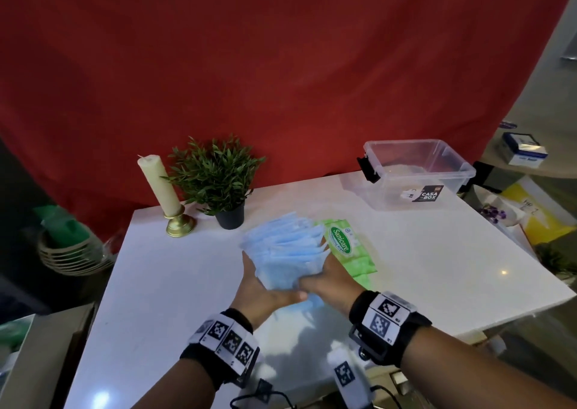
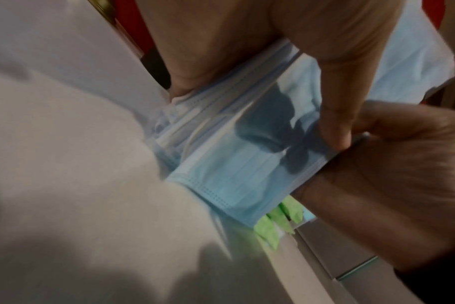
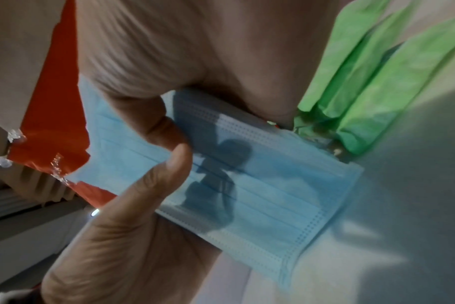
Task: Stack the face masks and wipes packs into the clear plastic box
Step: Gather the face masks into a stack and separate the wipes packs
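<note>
A fanned stack of blue face masks point(image 1: 285, 252) is clasped between both hands just above the white table point(image 1: 162, 283). My left hand point(image 1: 259, 283) grips its left side and my right hand point(image 1: 327, 279) grips its right side, thumbs over the near edge. In the left wrist view the masks point(image 2: 234, 160) sit between my left hand point(image 2: 247, 41) and my right hand point(image 2: 392, 185). The right wrist view shows both thumbs meeting on the masks point(image 3: 268, 197). Green wipes packs point(image 1: 348, 248) lie on the table to the right of the stack. The clear plastic box point(image 1: 421, 174) stands open at the far right corner.
A cream candle point(image 1: 160, 187) on a brass holder and a small potted plant point(image 1: 218, 183) stand at the table's back left. A red cloth hangs behind. Boxes and clutter lie beyond the table's right edge point(image 1: 530, 252).
</note>
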The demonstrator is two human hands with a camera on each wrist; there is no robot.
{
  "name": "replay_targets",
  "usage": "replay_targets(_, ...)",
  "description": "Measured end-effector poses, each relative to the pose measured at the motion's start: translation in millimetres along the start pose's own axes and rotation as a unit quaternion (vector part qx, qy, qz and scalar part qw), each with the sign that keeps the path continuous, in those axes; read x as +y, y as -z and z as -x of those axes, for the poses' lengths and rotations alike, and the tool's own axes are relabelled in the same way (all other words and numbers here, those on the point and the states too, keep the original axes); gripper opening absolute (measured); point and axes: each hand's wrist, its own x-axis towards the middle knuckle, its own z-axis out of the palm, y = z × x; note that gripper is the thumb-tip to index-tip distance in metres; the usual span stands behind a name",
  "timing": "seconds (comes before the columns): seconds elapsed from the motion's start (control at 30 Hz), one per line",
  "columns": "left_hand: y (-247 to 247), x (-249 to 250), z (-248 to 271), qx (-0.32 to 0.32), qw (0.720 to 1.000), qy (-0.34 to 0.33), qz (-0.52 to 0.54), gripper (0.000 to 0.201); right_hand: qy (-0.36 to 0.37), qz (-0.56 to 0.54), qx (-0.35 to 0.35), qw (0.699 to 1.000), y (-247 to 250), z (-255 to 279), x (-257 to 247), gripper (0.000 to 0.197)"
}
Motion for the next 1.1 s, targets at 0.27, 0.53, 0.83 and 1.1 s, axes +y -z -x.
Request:
replay_targets(0.27, -1.1, 4.0, 0.5, 0.034, 0.998, -0.038, 0.039, 0.102, 0.078, -0.114, 0.012, 0.99, 1.1, -5.7, -7.9, 0.101)
replay_targets(0.53, -10.4, 1.1, 3.6, 0.027, 0.997, -0.064, 0.029, 0.102, 0.186, -0.15, 0.075, 0.968, -5.3, 6.2, -10.1, 0.089)
replay_targets(0.83, -14.0, 2.4, -5.3, 0.047, 0.995, -0.073, -0.042, 0.094, 0.27, -0.024, 0.168, 0.948, -3.9, 1.9, -21.1, 0.032)
replay_targets(1.1, -18.8, 6.9, -4.5, 0.052, 0.983, -0.116, -0.134, 0.082, 0.277, 0.048, 0.112, 0.953, 2.3, -6.7, -24.3, 0.027)
